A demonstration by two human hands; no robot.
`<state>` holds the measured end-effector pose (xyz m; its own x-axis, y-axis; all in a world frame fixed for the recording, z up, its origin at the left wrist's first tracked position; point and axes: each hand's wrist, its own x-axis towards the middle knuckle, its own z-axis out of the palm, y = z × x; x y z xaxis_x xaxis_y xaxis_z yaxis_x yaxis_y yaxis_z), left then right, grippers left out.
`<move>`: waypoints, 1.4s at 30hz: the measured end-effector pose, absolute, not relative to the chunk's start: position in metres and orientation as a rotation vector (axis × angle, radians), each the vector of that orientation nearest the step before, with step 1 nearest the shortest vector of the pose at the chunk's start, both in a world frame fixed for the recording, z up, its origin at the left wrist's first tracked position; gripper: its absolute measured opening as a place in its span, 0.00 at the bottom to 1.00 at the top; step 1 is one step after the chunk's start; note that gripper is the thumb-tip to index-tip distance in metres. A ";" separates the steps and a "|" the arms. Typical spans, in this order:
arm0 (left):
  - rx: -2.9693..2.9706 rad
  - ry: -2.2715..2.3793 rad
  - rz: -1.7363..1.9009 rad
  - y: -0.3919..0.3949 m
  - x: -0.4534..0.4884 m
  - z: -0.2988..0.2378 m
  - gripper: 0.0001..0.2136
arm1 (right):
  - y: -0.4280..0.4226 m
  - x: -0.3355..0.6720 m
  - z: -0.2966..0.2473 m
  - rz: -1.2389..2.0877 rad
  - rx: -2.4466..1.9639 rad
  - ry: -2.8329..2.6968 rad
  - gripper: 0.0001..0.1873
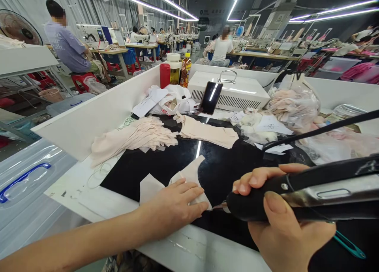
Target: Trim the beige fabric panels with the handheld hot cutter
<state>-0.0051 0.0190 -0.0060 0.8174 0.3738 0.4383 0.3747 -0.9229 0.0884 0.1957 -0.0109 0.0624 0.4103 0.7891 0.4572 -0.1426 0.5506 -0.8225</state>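
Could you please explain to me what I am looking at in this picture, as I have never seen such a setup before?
Of course. There is no robot here: these are a person's two bare hands, seen by a camera worn on that person's head, looking forward and down.

The left hand lies spread on pale fabric. The right hand grips a black and silver handheld tool, its narrow tip pointing at the fabric's edge; whether they touch is hard to tell.

The work surface is a glossy black panel. Further back on it lie a fanned fabric stack and a neater fabric pile. Beyond them, a phone leans in front of a white metal box. In the background, other people sit near sewing machines.
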 end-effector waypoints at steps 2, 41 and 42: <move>-3.000 -0.611 -0.703 0.019 -0.006 -0.009 0.11 | -0.011 0.195 0.063 0.667 -0.792 -0.979 0.20; -3.075 -0.838 -0.633 -0.005 0.001 -0.010 0.16 | 0.014 0.177 0.069 0.647 -0.840 -0.933 0.18; -3.071 -0.845 -0.627 -0.011 0.001 -0.009 0.19 | 0.011 0.178 0.069 0.663 -0.843 -0.932 0.18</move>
<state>0.0012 -0.0106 -0.0092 0.7905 0.5113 0.3371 0.4710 -0.8594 0.1988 0.1782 0.0109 0.0693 0.4488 0.7923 0.4134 -0.1299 0.5155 -0.8470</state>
